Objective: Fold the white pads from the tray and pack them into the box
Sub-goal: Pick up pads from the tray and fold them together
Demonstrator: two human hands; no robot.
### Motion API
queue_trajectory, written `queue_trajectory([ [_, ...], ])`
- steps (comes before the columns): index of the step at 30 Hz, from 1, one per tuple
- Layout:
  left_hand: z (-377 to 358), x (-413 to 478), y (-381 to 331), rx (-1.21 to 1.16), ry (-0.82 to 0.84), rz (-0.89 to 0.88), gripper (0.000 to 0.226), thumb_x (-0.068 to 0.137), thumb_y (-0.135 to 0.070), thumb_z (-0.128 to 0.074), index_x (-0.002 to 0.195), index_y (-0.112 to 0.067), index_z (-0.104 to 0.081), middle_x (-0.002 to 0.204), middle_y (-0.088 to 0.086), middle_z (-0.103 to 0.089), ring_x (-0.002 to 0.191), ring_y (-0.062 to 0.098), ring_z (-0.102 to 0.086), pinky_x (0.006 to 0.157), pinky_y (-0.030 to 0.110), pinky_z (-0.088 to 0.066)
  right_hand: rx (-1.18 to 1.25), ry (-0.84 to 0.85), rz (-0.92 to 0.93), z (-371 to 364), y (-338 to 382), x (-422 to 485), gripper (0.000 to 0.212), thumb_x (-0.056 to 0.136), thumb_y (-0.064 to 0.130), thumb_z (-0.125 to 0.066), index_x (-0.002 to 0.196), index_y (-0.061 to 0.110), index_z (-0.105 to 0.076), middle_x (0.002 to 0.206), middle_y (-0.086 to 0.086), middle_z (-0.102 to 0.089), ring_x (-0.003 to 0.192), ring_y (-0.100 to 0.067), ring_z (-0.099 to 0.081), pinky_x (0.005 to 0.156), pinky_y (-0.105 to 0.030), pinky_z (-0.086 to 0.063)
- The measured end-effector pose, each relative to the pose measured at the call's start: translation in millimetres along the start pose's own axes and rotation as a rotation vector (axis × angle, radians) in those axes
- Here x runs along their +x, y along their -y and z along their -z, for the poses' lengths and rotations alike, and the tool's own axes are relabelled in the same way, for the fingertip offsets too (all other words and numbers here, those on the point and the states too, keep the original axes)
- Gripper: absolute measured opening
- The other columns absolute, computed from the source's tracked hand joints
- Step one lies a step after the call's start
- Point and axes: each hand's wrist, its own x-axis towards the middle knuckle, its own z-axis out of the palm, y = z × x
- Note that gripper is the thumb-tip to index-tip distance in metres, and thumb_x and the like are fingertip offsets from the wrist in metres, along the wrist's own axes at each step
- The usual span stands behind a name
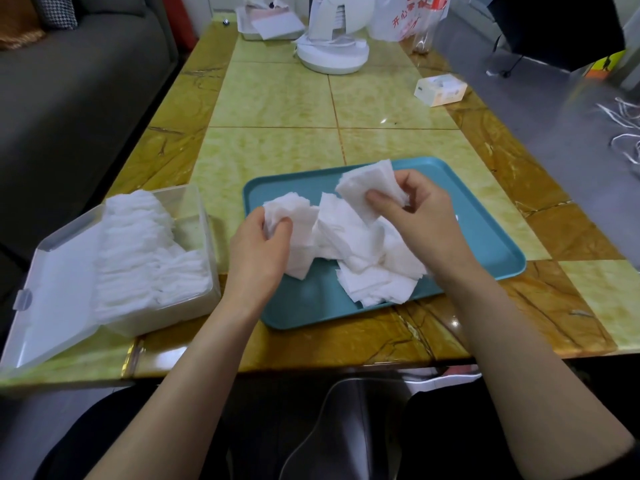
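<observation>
Over the teal rectangular plastic tray, which is sitting near the front edge of the green-and-amber marbled table, both bare hands are working above a loose heap of square white pads lying across the tray's middle. The left hand is curling its fingers and thumb round a crumpled bunch of pads at the heap's left side. The right hand is pinching a single white pad between thumb and bent fingers, holding it raised toward the tray's far rim. Just left of the tray, the clear plastic box is sitting with its hinged lid lying open and flat. Rows of folded white pads are filling most of the box, leaving a gap at its far right corner. Far across the table, a small white-and-orange carton and a round white appliance base are standing well apart.
</observation>
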Motion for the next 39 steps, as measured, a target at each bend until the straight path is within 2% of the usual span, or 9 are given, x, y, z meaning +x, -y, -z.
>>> queue_trajectory([
  [5, 0.9, -0.6, -0.1, 0.014, 0.028, -0.036, 0.021, 0.092, -0.020, -0.052, 0.088, 0.000, -0.058, 0.072, 0.004, -0.051, 0.068, 0.013, -0.045, 0.062, 0.028, -0.036, 0.148, 0.206, -0.037, -0.3, 4.7, -3.0, 0.011, 0.086, 0.012, -0.064, 0.093, 0.020, -0.063, 0.085, 0.003, -0.066, 0.079, -0.009, -0.061, 0.074, -0.024, -0.050],
  [9, -1.6, -3.2, -2.8, -0.036, 0.217, -0.049, 0.016, 0.085, -0.023, -0.059, 0.093, -0.013, -0.068, 0.082, 0.003, -0.067, 0.079, 0.017, -0.058, 0.070, 0.037, -0.046, -0.001, 0.449, 0.043, -9.9, 1.2, -7.4, 0.011, 0.087, 0.015, -0.062, 0.098, 0.017, -0.063, 0.086, 0.005, -0.063, 0.081, -0.007, -0.058, 0.073, -0.024, -0.047],
  [17, -2.1, -9.6, -5.6, -0.042, 0.329, -0.120, 0.043, 0.080, -0.036, -0.045, 0.091, 0.002, -0.061, 0.075, 0.004, -0.054, 0.070, 0.013, -0.045, 0.066, 0.034, -0.036, -0.177, 0.393, 0.116, -15.3, -5.4, -6.6, 0.011, 0.084, 0.011, -0.066, 0.094, 0.016, -0.065, 0.085, 0.007, -0.065, 0.076, -0.003, -0.054, 0.069, -0.018, -0.042],
  [22, 0.0, -12.7, -6.6, -0.004, 0.305, -0.150, 0.030, 0.084, -0.033, -0.041, 0.066, -0.010, -0.046, 0.061, -0.010, -0.043, 0.063, 0.010, -0.038, 0.061, 0.029, -0.032, -0.235, 0.349, 0.147, -15.0, -6.2, -7.1, 0.017, 0.081, 0.013, -0.069, 0.089, 0.024, -0.058, 0.079, 0.018, -0.059, 0.072, 0.000, -0.052, 0.067, -0.011, -0.039],
  [27, 1.8, -19.5, -7.5, 0.070, 0.314, -0.200, 0.055, 0.078, -0.064, -0.045, 0.077, -0.009, -0.054, 0.066, -0.004, -0.051, 0.061, 0.004, -0.042, 0.058, 0.025, -0.033, -0.283, 0.307, 0.178, -20.7, -13.2, -10.0, 0.024, 0.081, 0.014, -0.069, 0.098, 0.022, -0.054, 0.090, 0.014, -0.056, 0.082, 0.002, -0.052, 0.075, -0.010, -0.040],
  [30, 4.2, -22.4, -6.1, 0.316, 0.245, -0.367, 0.028, 0.084, -0.037, -0.065, 0.070, -0.029, -0.042, 0.061, -0.012, -0.048, 0.060, 0.003, -0.048, 0.054, 0.026, -0.032, -0.442, 0.238, 0.314, -25.1, -17.9, -11.9, 0.045, 0.080, 0.011, -0.069, 0.120, 0.017, -0.050, 0.112, 0.005, -0.049, 0.106, -0.004, -0.045, 0.091, -0.007, -0.031],
  [33, 11.3, -24.3, -3.5, 0.501, 0.192, -0.513, 0.014, 0.085, -0.012, -0.063, 0.092, -0.021, -0.054, 0.084, -0.004, -0.060, 0.079, 0.020, -0.057, 0.063, 0.035, -0.042, -0.594, 0.302, 0.484, -31.3, -13.2, -17.9, 0.056, 0.076, 0.003, -0.066, 0.129, 0.011, -0.048, 0.122, -0.006, -0.053, 0.114, -0.019, -0.045, 0.099, -0.016, -0.030],
  [36, 20.9, -21.7, 0.9, 0.579, 0.123, -0.633, 0.042, 0.070, 0.003, -0.066, 0.106, -0.012, -0.053, 0.094, 0.009, -0.064, 0.086, 0.032, -0.059, 0.070, 0.039, -0.045, -0.614, 0.383, 0.541, -41.8, -4.6, -31.2, 0.056, 0.078, 0.015, -0.055, 0.133, 0.009, -0.045, 0.119, -0.009, -0.056, 0.106, -0.021, -0.049, 0.091, -0.028, -0.037],
  [39, 33.1, -22.7, 0.8, 0.502, 0.110, -0.644, 0.055, 0.068, 0.000, -0.067, 0.107, -0.021, -0.035, 0.091, 0.010, -0.062, 0.085, 0.023, -0.055, 0.072, 0.031, -0.039, -0.653, 0.371, 0.531, -48.3, -1.0, -35.3, 0.051, 0.081, 0.028, -0.050, 0.130, 0.012, -0.050, 0.109, -0.007, -0.059, 0.096, -0.013, -0.045, 0.080, -0.032, -0.042],
])
